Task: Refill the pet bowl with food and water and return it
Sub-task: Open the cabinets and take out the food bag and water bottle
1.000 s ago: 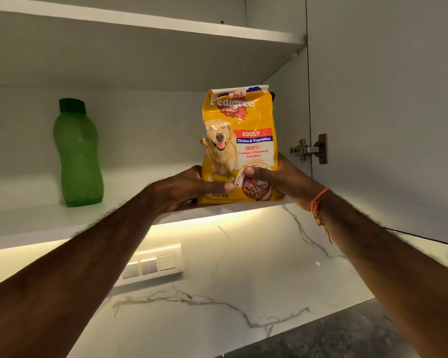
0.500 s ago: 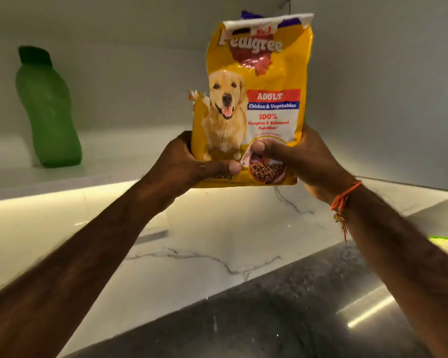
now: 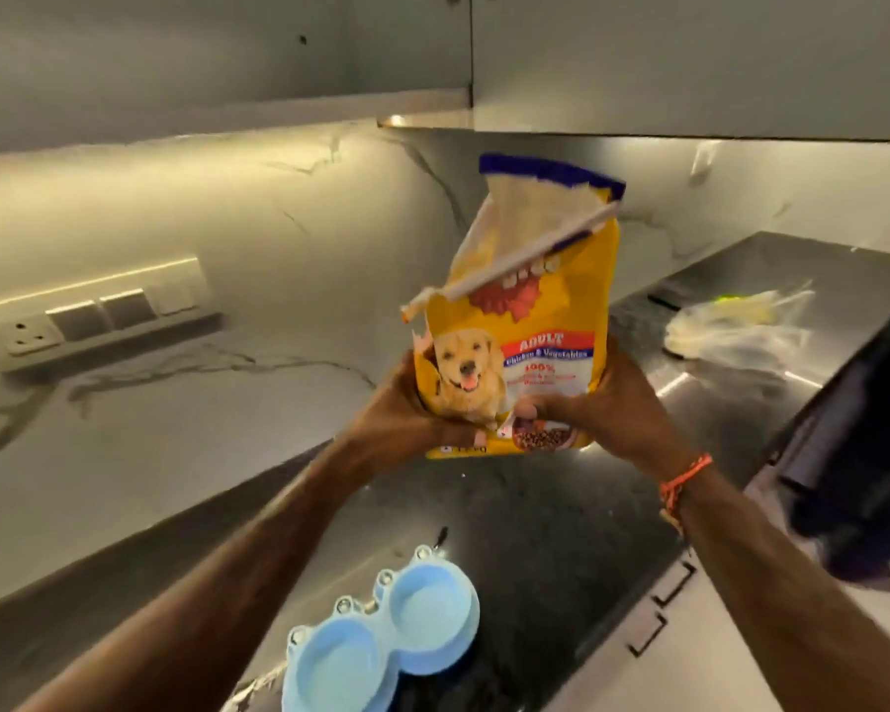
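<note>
overall: dim, warm yellowish cast, indoor artificial light
source: strip light under the cabinet (image 3: 422,107), brightest band along the top of the marble wall (image 3: 201,197)
glare: streak highlights on the dark surface (image 3: 535,531) at right; reflected line across the switch panel (image 3: 99,310)
shadows: cabinet underside dark; forearms underlit, near-silhouette at the bottom edge
blur: motion blur throughout; food bag (image 3: 530,352) print soft, small text unreadable; plastic bag (image 3: 736,326) and black object (image 3: 864,454) at right smeared
sharpest: blue double bowl (image 3: 381,639), still soft
hands: left hand (image 3: 407,418) and right hand (image 3: 623,408) dark, little detail
distortion: wide-angle bending of the surface edge and cabinet lines toward the frame edges
</note>
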